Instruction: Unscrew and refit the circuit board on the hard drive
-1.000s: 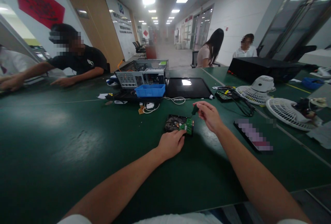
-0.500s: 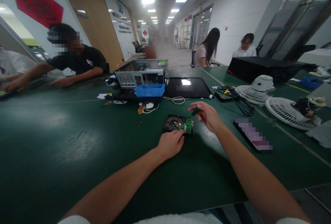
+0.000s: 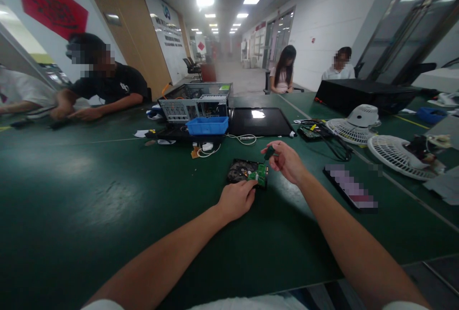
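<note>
A hard drive (image 3: 238,171) lies flat on the green table with its green circuit board (image 3: 257,173) facing up. My left hand (image 3: 235,200) grips its near edge, fingertips resting by the board. Between the thumb and fingers of my right hand (image 3: 287,161) is a small screwdriver (image 3: 268,153) with a dark green handle. Its thin shaft points down at the upper right corner of the board; whether the tip touches a screw is too small to tell.
Beyond the drive stand a blue bin (image 3: 208,126), an open computer case (image 3: 195,104) and a dark flat panel (image 3: 261,122). On the right lie a phone (image 3: 349,186), black cables (image 3: 335,140) and white fan parts (image 3: 394,157). A co-worker (image 3: 111,83) sits at the left.
My right hand has shifted slightly left, and the screwdriver handle now stands more upright. My left hand and the hard drive stay put. The co-worker at left has drawn an arm in.
</note>
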{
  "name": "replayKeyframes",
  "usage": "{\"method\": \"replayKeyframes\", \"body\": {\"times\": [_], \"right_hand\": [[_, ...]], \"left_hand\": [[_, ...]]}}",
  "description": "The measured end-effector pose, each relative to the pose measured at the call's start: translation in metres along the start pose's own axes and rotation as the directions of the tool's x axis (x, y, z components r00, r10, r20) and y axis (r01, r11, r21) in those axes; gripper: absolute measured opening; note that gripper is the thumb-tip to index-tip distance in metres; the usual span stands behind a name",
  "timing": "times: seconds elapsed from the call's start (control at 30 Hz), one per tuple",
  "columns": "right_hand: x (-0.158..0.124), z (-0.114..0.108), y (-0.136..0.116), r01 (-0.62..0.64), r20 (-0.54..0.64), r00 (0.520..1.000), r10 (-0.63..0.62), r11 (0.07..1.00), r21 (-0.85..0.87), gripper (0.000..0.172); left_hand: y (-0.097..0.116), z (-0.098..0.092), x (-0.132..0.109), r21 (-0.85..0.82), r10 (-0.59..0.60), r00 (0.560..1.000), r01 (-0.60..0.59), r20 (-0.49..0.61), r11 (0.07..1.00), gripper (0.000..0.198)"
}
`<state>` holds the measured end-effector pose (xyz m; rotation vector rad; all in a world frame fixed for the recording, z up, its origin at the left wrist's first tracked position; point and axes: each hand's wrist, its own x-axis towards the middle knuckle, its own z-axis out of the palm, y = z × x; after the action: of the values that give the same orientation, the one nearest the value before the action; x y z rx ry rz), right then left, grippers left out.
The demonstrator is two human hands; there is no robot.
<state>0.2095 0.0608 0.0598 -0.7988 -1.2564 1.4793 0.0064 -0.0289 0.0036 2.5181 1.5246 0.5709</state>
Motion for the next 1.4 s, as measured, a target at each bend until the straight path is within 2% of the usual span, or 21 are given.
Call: {"method": "replayKeyframes", "body": {"times": [0.17, 0.47, 0.57, 0.8, 1.0, 1.1, 1.4], "right_hand": [[-0.0002, -0.0008, -0.0021, 0.005, -0.024, 1.0, -0.006, 0.999, -0.04, 0.039], [0.0054, -0.0077, 0.0004, 0.08, -0.085, 0.992, -0.088, 0.992, -0.095, 0.029], [0.0046, -0.0062, 0.0002, 0.073, -0.087, 0.993, -0.08, 0.994, -0.078, 0.027], [0.0013, 0.0015, 0.0024, 0.05, -0.055, 0.997, -0.053, 0.997, -0.052, 0.03], [0.0035, -0.0015, 0.0036, 0.146, -0.106, 0.979, -0.173, 0.965, -0.218, 0.029], [0.0052, -0.0054, 0.0051, 0.176, -0.117, 0.971, -0.21, 0.953, -0.247, 0.025], [0.0034, -0.0059, 0.0046, 0.066, -0.115, 0.99, -0.079, 0.992, -0.112, 0.022]], "left_hand": [[0.0001, -0.0002, -0.0001, 0.0, -0.005, 1.0, 0.005, 0.01, 1.0, 0.036], [0.0014, -0.0024, 0.0005, -0.003, -0.009, 1.0, 0.009, 0.026, 1.0, 0.036], [0.0014, -0.0034, 0.0006, -0.005, -0.013, 0.999, 0.013, 0.04, 1.0, 0.037], [-0.0007, 0.0017, 0.0005, 0.001, 0.0, 1.0, 0.0, -0.005, 1.0, 0.037], [0.0008, -0.0014, 0.0001, -0.005, -0.003, 1.0, 0.003, 0.011, 1.0, 0.037], [0.0008, -0.0018, -0.0004, 0.002, -0.003, 1.0, 0.003, 0.01, 1.0, 0.037], [-0.0003, 0.0019, 0.0008, 0.012, -0.003, 1.0, 0.003, 0.006, 1.0, 0.037]]}}
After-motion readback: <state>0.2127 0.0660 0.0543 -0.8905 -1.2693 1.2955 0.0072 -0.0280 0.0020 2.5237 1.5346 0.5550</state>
